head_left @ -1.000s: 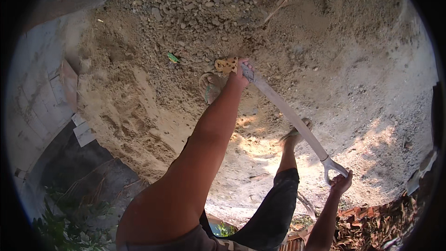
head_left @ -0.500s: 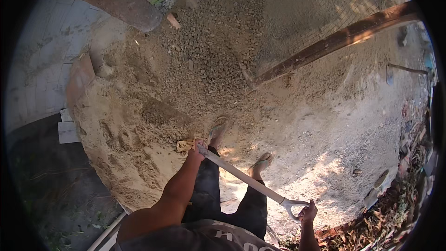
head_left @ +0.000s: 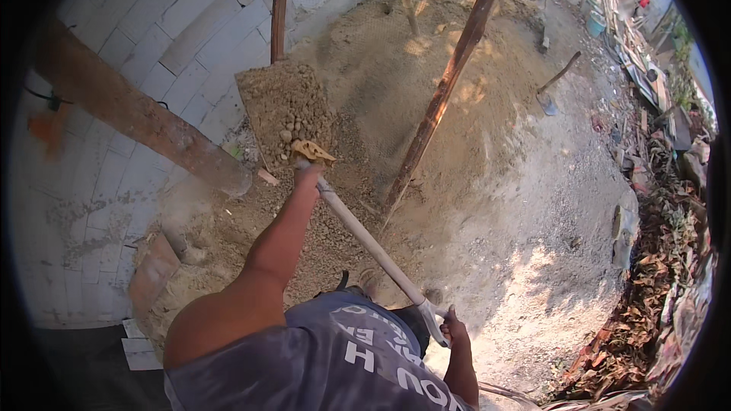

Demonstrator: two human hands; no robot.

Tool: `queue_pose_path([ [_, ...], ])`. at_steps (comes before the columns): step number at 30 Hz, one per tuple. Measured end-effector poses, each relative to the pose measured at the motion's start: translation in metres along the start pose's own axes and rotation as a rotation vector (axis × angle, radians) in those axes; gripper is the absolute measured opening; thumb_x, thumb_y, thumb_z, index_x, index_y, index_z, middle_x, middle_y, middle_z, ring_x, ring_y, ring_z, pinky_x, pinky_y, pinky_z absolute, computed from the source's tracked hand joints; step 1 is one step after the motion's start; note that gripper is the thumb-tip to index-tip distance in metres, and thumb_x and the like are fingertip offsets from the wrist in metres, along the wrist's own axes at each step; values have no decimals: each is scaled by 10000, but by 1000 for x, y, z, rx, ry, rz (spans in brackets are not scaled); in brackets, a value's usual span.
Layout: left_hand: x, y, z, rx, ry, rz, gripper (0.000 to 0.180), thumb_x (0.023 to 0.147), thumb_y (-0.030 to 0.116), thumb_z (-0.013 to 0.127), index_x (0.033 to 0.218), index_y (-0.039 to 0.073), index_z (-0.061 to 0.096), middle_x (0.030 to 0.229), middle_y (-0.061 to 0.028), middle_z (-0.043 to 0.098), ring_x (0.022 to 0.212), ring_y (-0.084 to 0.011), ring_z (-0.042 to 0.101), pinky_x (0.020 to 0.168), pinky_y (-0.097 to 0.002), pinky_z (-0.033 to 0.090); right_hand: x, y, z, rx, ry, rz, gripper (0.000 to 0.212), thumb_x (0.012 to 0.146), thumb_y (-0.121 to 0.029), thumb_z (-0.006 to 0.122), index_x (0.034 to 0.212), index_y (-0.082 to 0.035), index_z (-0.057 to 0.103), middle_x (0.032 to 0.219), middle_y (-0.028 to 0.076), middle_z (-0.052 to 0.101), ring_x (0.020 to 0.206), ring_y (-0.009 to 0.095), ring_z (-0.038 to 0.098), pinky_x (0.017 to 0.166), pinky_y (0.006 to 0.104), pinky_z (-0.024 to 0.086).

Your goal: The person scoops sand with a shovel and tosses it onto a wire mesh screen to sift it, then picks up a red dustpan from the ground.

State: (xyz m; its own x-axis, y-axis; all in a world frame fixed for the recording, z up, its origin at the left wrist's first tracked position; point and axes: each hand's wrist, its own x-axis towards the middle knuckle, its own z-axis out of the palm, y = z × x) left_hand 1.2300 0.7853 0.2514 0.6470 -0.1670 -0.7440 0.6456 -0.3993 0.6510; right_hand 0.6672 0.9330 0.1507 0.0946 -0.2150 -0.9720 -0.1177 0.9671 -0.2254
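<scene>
My left hand point(head_left: 308, 173) is closed round the lower shaft of a shovel point(head_left: 373, 245), close to a yellow piece where the blade begins. My right hand point(head_left: 454, 327) grips the D-shaped handle at the shaft's other end. A heap of damp sand and gravel point(head_left: 288, 103) covers the blade, which is held out ahead of me in front of a wire mesh screen. The screen has brown wooden side beams point(head_left: 449, 95). Below the blade, partly hidden by my left arm and the shaft, lies gravel point(head_left: 343, 221).
A thick wooden post point(head_left: 152, 118) slants in from the left, before a grey block wall point(head_left: 114, 198). Sand is piled beyond the screen point(head_left: 365, 38). Another long-handled tool point(head_left: 560, 80) lies at the right. Dry leaves point(head_left: 609, 350) and debris line the right edge.
The shovel has swung forward and up from near my feet, its blade now showing with a load of sand and gravel. My view has tilted toward the screen and wall.
</scene>
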Motion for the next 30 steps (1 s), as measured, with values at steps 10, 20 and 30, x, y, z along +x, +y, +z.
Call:
queue_pose_path([
  [10, -213, 209, 13, 211, -529, 1189, 575, 706, 280, 772, 1105, -26, 494, 945, -104, 580, 867, -207, 576, 778, -346, 483, 74, -50, 126, -55, -700, 215, 414, 934, -501, 448, 984, -100, 534, 620, 43, 507, 474, 166, 506, 418, 308, 424],
  [20, -53, -93, -109, -481, -261, -11, 396, 793, 215, 692, 1113, 53, 523, 1021, -82, 503, 933, -235, 522, 782, -413, 426, 22, -99, -121, -1179, 185, 54, 894, 754, -812, 455, 1072, -4, 665, 1007, 160, 671, 902, 285, 646, 837, 391, 469],
  [30, -84, -324, -182, -929, -220, -287, 183, 816, 148, 622, 963, 75, 542, 937, -91, 553, 882, -286, 564, 839, -485, 475, -1, -239, -139, -1650, 177, 221, 837, 748, -782, 507, 1035, -12, 667, 971, 160, 646, 907, 279, 602, 805, 385, 454],
])
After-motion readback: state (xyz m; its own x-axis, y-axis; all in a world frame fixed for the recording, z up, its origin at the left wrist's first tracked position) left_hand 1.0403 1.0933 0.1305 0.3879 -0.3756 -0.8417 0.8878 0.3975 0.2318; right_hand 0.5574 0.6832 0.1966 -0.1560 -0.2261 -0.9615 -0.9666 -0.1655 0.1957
